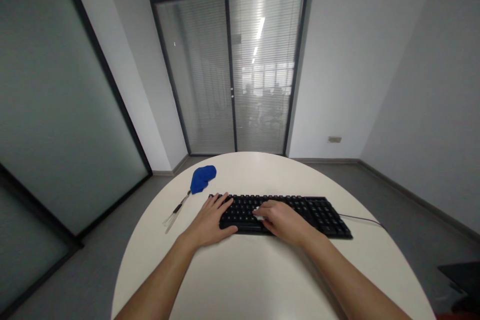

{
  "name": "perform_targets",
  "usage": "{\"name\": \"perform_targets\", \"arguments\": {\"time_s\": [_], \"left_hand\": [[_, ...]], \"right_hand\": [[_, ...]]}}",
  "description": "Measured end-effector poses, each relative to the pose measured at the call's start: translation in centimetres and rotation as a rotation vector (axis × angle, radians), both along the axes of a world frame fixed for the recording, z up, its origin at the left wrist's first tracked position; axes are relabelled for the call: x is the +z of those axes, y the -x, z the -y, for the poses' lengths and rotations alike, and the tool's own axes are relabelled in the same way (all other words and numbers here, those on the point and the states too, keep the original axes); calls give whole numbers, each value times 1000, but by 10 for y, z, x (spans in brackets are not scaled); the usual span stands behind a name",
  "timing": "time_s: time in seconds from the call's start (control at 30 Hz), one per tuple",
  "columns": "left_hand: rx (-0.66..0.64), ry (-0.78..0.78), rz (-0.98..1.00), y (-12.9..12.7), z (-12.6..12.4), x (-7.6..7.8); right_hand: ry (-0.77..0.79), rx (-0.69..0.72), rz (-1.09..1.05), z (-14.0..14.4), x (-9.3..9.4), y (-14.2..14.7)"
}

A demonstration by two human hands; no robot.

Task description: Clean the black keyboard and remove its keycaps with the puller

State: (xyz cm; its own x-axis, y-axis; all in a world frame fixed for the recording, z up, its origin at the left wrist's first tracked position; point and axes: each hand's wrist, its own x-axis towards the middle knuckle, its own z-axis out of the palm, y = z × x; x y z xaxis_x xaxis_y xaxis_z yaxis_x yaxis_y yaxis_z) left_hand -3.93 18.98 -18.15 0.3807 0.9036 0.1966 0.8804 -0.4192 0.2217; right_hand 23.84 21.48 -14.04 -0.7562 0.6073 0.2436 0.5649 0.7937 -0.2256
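Note:
A black keyboard lies across a round cream table. My left hand rests on its left end, fingers spread over the keys and thumb along the front edge. Over the middle keys, my right hand is closed on a small white piece that pokes out at the fingertips against the keys. Its exact kind is too small to make out, and the palm hides part of it.
A blue cloth lies at the table's back left, touching a few slender sticks or tools. The keyboard cable runs off the table's right edge. Beyond the table stands a glass door with blinds.

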Motion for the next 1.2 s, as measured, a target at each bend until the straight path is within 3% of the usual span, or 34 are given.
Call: {"name": "perform_targets", "arguments": {"time_s": [0.17, 0.5, 0.7, 0.77, 0.87, 1.2], "left_hand": [[-13, -6, 6, 0, -1, 0], [-11, 9, 18, 0, 1, 3], [-24, 1, 17, 0, -1, 2], [-28, -3, 5, 0, -2, 1], [-36, -4, 4, 1, -3, 1], [-41, 21, 26, 2, -2, 3]], "right_hand": [[57, 72, -11, 3, 3, 2], [143, -8, 58, 2, 17, -12], [20, 121, -55, 15, 1, 18], [-13, 217, -35, 19, -7, 31], [-27, 236, -14, 22, -9, 37], [173, 88, 30, 7, 13, -2]]}}
